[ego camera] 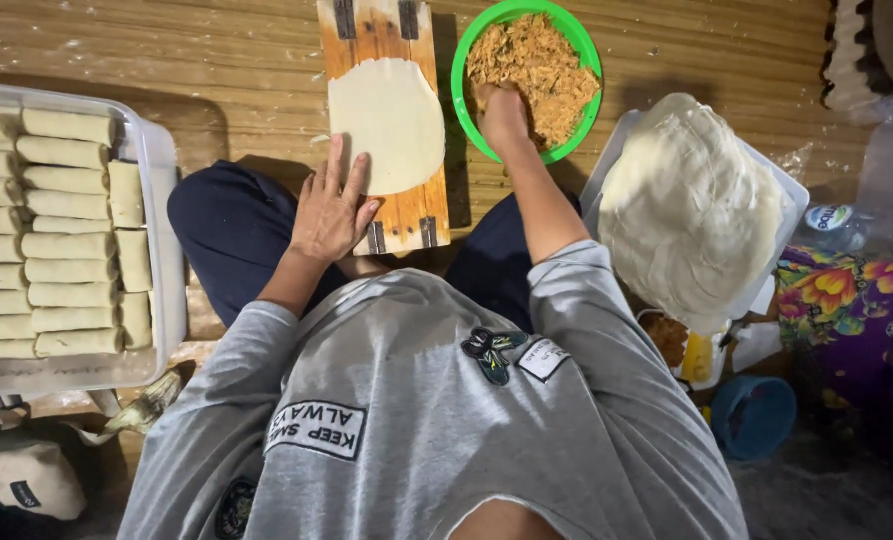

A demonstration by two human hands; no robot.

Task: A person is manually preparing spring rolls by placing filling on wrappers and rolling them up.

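Rolls [62, 235] fill the largest container, a clear plastic tray [167, 300] on the floor at the person's left — pale cylinders laid in rows, with a few turned on end along the right wall. On the other side a white tray [607, 160] carries a thick stack of round wrappers [692, 210], heaped well above its rim. Between the two lies a wooden board [412, 215], and on it one wrapper sheet [387, 125] spread flat and bare. Beside the board stands a green bowl [464, 60] of shredded orange-brown filling [537, 60].

The step in hand looks like filling: the left hand [332, 215] rests flat, fingers spread, on the sheet's lower edge, gripping nothing. The right hand [504, 115] is down in the bowl with its fingers sunk into the filling — whether its grip has closed on a pinch I cannot tell. The next move would call for a modest portion set near the sheet's close edge, leaving margin to fold.
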